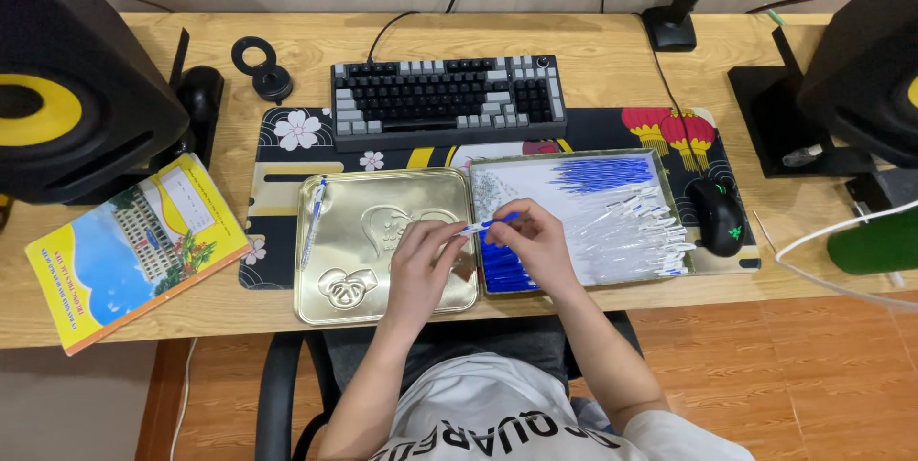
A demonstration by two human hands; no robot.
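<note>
Both hands pinch one pen | left hand (421, 252) grips clear barrel, right hand (537, 239) blue end | pen (485, 225): light, stiff, likely slippery; hold mid-barrel | above gold tin lid (335, 303)

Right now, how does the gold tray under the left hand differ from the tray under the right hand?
The gold tray is almost bare, holding one finished pen near its left edge; the right tray is crowded with clear pen barrels and blue refills. The gold tray's embossed base shows; the right tray's base is mostly covered. Both are shallow, rectangular and side by side. The left hand and right hand hold a pen between them.
</note>
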